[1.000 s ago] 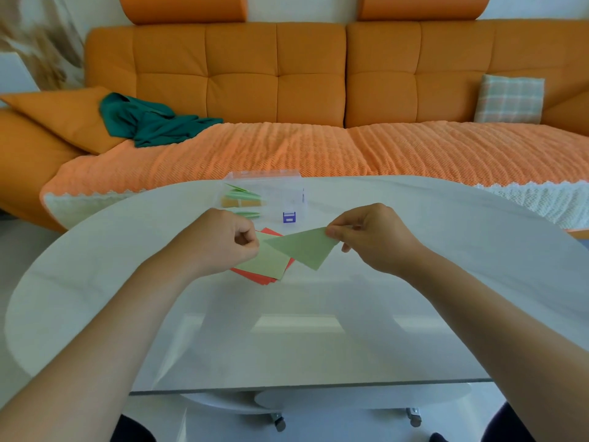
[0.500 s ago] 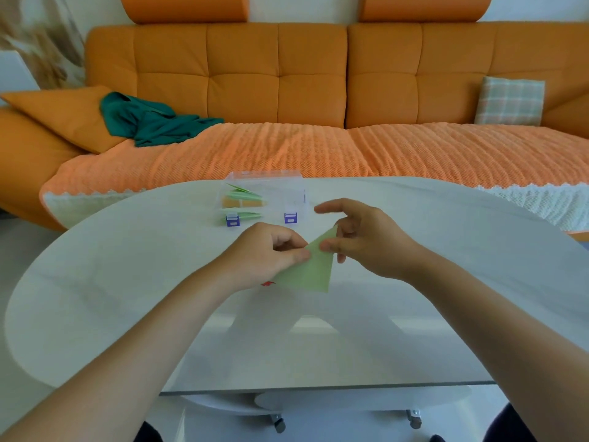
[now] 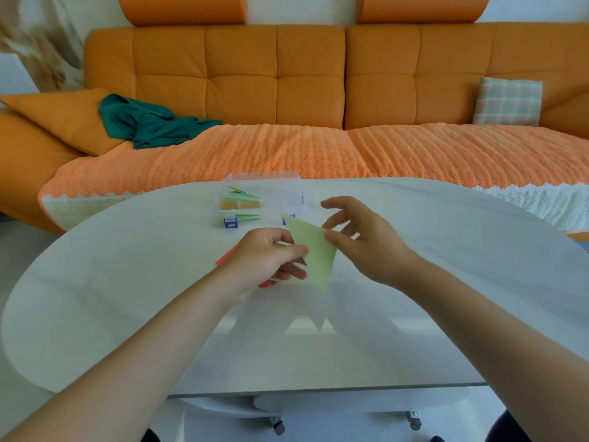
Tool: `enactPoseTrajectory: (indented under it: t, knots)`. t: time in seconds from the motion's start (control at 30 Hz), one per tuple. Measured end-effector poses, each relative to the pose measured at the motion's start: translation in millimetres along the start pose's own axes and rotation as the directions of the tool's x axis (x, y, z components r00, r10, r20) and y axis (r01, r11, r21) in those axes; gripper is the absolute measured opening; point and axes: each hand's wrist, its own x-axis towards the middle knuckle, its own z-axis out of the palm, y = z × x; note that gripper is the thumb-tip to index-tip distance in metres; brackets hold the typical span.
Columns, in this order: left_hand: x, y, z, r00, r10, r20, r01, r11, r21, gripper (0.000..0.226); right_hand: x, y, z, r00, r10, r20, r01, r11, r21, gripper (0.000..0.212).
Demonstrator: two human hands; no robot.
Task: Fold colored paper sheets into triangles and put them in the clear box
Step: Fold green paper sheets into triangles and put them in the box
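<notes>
Left hand (image 3: 266,258) grip pinched on green paper triangle (image 3: 315,250) (point down), nearside of clear box (image 3: 287,197); right hand (image 3: 369,240) grip spread, thumb touching triangle edge.

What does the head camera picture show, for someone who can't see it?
A left hand pinches a green paper triangle above a white table, while the right hand, fingers spread, touches its edge. Behind stand a clear box with folded papers and an orange sofa.
</notes>
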Motion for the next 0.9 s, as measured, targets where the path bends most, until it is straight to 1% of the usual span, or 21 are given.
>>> enactPoseTrajectory:
  t: [0.03, 0.07, 0.1, 0.13, 0.17, 0.2, 0.23, 0.3, 0.4, 0.5, 0.53, 0.6, 0.67, 0.73, 0.8, 0.9]
  knots:
    - [1.8, -1.0, -1.8, 0.999, -0.012, -0.029, 0.012, 1.0, -0.012, 0.011, -0.9, 0.9, -1.3, 0.996, -0.09, -0.023, 0.088, 0.993, -0.077, 0.041]
    - [3.7, -2.1, -3.5, 0.999, -0.017, -0.051, 0.016, 1.0, -0.024, 0.014, -1.9, 2.6, -2.3, 0.982, -0.186, -0.029, 0.18, 0.971, -0.155, 0.049]
    - [5.3, -3.4, -4.9, 0.998, -0.018, -0.067, 0.015, 0.999, -0.04, 0.015, -2.5, 4.9, -2.7, 0.962, -0.274, -0.021, 0.261, 0.936, -0.238, 0.055]
    - [6.3, -4.4, -5.9, 0.997, -0.017, -0.077, 0.012, 0.998, -0.058, 0.015, -2.8, 7.0, -2.2, 0.939, -0.343, -0.005, 0.324, 0.892, -0.315, 0.055]
    - [7.8, -5.4, -6.5, 0.996, -0.014, -0.083, 0.008, 0.997, -0.073, 0.013, -3.0, 7.7, -1.3, 0.924, -0.382, 0.02, 0.362, 0.854, -0.373, 0.05]
    - [8.6, -6.1, -6.8, 0.997, -0.01, -0.082, 0.003, 0.997, -0.08, 0.011, -3.1, 8.3, -0.1, 0.918, -0.394, 0.043, 0.377, 0.833, -0.404, 0.04]
    - [9.0, -6.4, -6.4, 0.997, -0.005, -0.073, -0.001, 0.997, -0.083, 0.009, -3.0, 8.4, 1.0, 0.919, -0.391, 0.056, 0.379, 0.831, -0.408, 0.029]
    - [9.2, -6.9, -5.2, 0.999, 0.001, -0.051, -0.004, 0.998, -0.07, 0.006, -3.2, 8.0, 3.0, 0.929, -0.366, 0.048, 0.358, 0.862, -0.36, 0.015]
    - [6.8, -5.9, -1.7, 0.998, 0.024, -0.06, -0.027, 0.998, -0.059, 0.015, -3.1, 5.0, 3.0, 0.965, -0.264, -0.001, 0.257, 0.94, -0.226, 0.002]
    - [5.1, -3.8, -0.2, 0.994, 0.083, -0.066, -0.091, 0.988, -0.128, 0.021, -1.8, 0.4, 3.9, 0.997, -0.078, -0.001, 0.078, 0.993, -0.083, 0.005]
    - [3.8, -2.9, 0.0, 0.995, 0.083, -0.059, -0.09, 0.988, -0.129, 0.02, -1.4, -1.1, 4.3, 1.0, -0.014, -0.001, 0.014, 0.999, -0.033, 0.007]
    - [1.6, -1.0, 0.1, 0.997, 0.072, -0.019, -0.073, 0.995, -0.069, 0.017, -0.7, -4.1, 3.8, 0.996, 0.085, 0.005, -0.085, 0.995, 0.045, 0.01]
    - [1.1, 0.0, 0.1, 0.996, 0.083, 0.028, -0.081, 0.995, -0.06, 0.013, -0.8, -7.0, 2.6, 0.992, 0.13, 0.012, -0.13, 0.987, 0.089, 0.012]
    - [0.6, 0.0, -0.3, 0.991, 0.119, 0.055, -0.111, 0.986, -0.125, 0.018, -0.9, -9.0, 1.3, 0.988, 0.152, 0.015, -0.153, 0.982, 0.115, 0.01]
    - [2.3, -1.4, 0.9, 0.989, 0.148, 0.02, -0.143, 0.979, -0.145, 0.024, -1.2, -10.4, 0.5, 0.985, 0.167, 0.03, -0.17, 0.978, 0.125, 0.009]
    - [4.1, -3.3, 5.4, 0.971, 0.206, -0.122, -0.217, 0.972, -0.088, 0.01, -1.9, -10.9, 1.2, 0.984, 0.174, 0.039, -0.178, 0.974, 0.142, 0.009]
